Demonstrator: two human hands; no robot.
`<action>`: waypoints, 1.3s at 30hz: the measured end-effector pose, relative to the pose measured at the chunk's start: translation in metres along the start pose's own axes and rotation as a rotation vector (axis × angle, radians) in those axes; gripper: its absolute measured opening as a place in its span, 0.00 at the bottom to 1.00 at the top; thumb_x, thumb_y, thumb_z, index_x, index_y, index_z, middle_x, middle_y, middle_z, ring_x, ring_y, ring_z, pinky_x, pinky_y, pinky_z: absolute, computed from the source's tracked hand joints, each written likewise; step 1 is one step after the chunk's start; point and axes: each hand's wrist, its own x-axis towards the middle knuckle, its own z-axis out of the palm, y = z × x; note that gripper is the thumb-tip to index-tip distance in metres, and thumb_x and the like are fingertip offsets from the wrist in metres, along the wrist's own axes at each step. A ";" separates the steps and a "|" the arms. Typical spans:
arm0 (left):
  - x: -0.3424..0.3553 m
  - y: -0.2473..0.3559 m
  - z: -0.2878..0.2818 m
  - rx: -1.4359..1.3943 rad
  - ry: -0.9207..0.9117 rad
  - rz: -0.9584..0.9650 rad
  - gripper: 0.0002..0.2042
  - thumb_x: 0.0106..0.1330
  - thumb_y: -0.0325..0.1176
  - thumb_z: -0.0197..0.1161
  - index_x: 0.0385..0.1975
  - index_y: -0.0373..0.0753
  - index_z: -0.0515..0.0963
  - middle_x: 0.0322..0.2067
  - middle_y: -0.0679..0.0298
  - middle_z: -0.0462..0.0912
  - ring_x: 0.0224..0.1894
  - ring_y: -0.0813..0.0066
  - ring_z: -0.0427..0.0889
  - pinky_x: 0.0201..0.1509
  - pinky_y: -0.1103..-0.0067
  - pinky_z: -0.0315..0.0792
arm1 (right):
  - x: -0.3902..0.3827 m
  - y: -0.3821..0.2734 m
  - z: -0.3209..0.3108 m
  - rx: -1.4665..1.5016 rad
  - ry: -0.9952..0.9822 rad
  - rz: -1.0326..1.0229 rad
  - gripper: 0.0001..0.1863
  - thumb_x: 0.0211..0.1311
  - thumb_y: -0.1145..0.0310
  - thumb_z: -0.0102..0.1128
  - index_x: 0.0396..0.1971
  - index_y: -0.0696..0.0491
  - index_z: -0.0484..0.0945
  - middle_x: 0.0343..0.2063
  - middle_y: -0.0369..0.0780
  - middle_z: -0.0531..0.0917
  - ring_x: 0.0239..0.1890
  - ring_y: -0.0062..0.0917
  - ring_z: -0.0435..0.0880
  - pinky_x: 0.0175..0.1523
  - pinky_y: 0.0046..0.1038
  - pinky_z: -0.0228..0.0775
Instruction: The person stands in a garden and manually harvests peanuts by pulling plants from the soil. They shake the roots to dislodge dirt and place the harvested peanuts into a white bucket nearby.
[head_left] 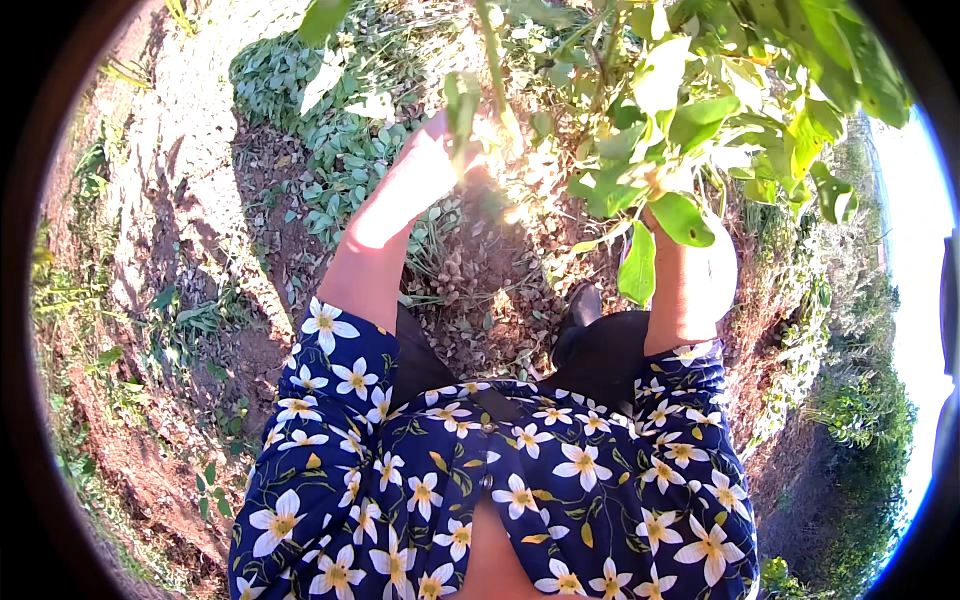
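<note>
My left hand (443, 155) reaches forward beside a green plant stem (492, 55). Strong sunlight bleaches the hand and a blurred leaf (461, 108) hangs in front of it, so its fingers cannot be made out. On the right, my right hand (680, 182) is up among the leaves of a leafy green plant (705, 120). Foliage covers most of that hand and its fingers, and a few leaves hang over the wrist. I cannot tell whether either hand grips a stem or leaf.
A heap of cut green leaves (345, 150) lies on the ground ahead and left. Dry leaf litter (480, 260) covers the soil between my arms, near a dark shoe (580, 308). Low bushes (855, 410) grow at the far right. Reddish soil (180, 480) stretches along the left.
</note>
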 end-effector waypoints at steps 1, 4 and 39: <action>-0.002 -0.004 0.002 0.089 -0.038 -0.073 0.23 0.61 0.27 0.61 0.56 0.33 0.65 0.44 0.61 0.76 0.39 0.78 0.77 0.44 0.81 0.73 | 0.002 0.001 0.001 0.131 -0.005 0.078 0.15 0.61 0.67 0.60 0.45 0.57 0.76 0.38 0.38 0.80 0.36 0.21 0.75 0.42 0.24 0.69; -0.009 0.019 0.034 0.241 -0.183 -0.274 0.31 0.56 0.29 0.67 0.59 0.32 0.63 0.41 0.63 0.75 0.33 0.84 0.74 0.34 0.85 0.73 | 0.000 0.004 0.009 0.518 -0.016 0.331 0.13 0.61 0.69 0.61 0.44 0.55 0.76 0.38 0.37 0.79 0.38 0.20 0.75 0.43 0.24 0.69; -0.001 0.010 0.050 0.207 -0.253 0.091 0.33 0.57 0.20 0.56 0.65 0.30 0.55 0.65 0.51 0.60 0.67 0.67 0.59 0.71 0.74 0.52 | -0.006 0.014 0.074 0.231 -0.201 0.520 0.22 0.61 0.79 0.57 0.55 0.57 0.65 0.47 0.42 0.78 0.47 0.22 0.77 0.55 0.24 0.69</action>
